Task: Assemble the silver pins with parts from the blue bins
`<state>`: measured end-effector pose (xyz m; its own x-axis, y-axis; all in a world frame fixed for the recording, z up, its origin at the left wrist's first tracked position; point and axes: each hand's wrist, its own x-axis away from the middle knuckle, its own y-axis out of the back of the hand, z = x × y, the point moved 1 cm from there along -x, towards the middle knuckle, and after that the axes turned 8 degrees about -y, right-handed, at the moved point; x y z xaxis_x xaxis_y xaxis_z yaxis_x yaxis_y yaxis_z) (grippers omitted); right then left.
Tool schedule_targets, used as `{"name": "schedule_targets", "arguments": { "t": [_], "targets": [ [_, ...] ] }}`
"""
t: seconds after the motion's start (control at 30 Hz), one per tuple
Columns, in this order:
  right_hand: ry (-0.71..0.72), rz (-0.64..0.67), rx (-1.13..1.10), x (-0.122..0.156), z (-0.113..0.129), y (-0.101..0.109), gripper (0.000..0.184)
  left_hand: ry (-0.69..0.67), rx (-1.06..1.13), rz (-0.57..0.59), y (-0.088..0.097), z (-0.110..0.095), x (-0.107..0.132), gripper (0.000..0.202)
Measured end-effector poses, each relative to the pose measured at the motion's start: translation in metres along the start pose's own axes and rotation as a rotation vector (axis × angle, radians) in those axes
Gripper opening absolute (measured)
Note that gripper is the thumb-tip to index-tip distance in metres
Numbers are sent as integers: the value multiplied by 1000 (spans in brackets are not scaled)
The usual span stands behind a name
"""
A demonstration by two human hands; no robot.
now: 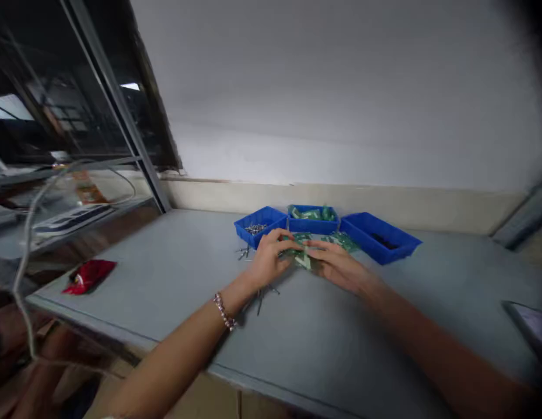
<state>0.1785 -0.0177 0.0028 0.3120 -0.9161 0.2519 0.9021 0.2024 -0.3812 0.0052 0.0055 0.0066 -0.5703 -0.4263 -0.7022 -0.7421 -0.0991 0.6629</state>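
Both my hands meet over a small pile of green circuit boards (340, 240) on the grey table (174, 273). My left hand (271, 256), with a beaded bracelet on the wrist, curls its fingers on a green board (304, 258). My right hand (338, 266) grips the same board from the right side. Several small metal pins (243, 252) lie loose on the table just left of my left hand, and more by my left wrist.
Three blue trays stand behind the pile: the left tray (259, 224) holds metal parts, the middle tray (313, 217) green boards, the right tray (379, 240) dark parts. A red packet (88, 274) lies near the table's left edge. A dark device (532, 326) sits far right.
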Motion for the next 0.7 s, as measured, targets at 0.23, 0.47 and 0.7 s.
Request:
{"name": "schedule_targets", "arguments": {
  "t": [0.23,0.47,0.7],
  "targets": [
    [85,-87,84,-5,-3,0,30,378,288,-36,-9,11,-5,23],
    [156,-109,219,-4,-3,1,34,613,688,203,-7,1,-7,31],
    [195,-130,296,-8,-6,4,34,601,649,184,-10,7,-4,27]
  ]
}}
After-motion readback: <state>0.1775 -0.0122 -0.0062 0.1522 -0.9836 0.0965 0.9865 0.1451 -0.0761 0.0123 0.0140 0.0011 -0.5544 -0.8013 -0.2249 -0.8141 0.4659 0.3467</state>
